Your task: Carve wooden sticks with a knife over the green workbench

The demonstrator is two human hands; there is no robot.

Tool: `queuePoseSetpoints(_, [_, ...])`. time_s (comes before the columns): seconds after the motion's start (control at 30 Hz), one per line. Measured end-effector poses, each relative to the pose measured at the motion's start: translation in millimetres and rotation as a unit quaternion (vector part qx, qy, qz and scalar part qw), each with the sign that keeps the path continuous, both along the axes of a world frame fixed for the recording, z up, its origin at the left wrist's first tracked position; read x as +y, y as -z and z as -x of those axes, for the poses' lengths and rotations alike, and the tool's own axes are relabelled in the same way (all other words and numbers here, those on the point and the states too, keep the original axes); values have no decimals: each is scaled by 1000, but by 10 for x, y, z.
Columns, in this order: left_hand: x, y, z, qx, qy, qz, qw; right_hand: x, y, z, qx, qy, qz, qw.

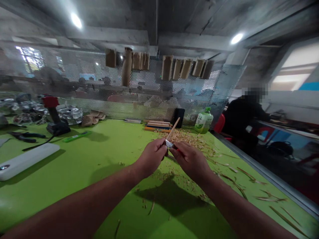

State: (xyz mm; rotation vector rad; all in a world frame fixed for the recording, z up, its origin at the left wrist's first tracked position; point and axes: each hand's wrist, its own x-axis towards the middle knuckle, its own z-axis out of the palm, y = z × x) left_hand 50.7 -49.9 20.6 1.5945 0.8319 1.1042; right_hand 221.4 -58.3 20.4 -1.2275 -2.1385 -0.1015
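My left hand [152,156] grips a thin wooden stick [173,128] that points up and away from me. My right hand [189,159] holds a small knife [169,143] with a red handle, and its metal blade rests against the stick just above my left fingers. Both hands are raised over the green table [94,159]. A heap of pale wood shavings [188,137] lies on the table just beyond the hands, and more chips are scattered below them.
A white flat device [26,161] lies at the left, with pliers [23,136], a red power tool [53,114] and a green pen-like tool [76,136] behind it. A green bottle [203,121], stacked sticks [157,125] and a perforated metal screen [139,96] stand at the back. Another person [243,116] sits at the right.
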Motion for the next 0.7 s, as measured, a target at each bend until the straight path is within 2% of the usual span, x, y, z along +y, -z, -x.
queuePoseSetpoints(0.17, [5, 3, 10, -28, 33, 31, 999, 16, -1, -27, -3, 6, -5, 1000])
queuePoseSetpoints(0.33, [-29, -15, 5, -76, 84, 69, 991, 18, -10, -39, 26, -34, 7, 999])
queuePoseSetpoints(0.5, [-17, 8, -14, -62, 59, 64, 994, 17, -6, -33, 32, -9, 9, 999])
queuePoseSetpoints(0.7, [-9, 3, -2, -13, 21, 16, 1000, 28, -12, -50, 22, -3, 11, 1000])
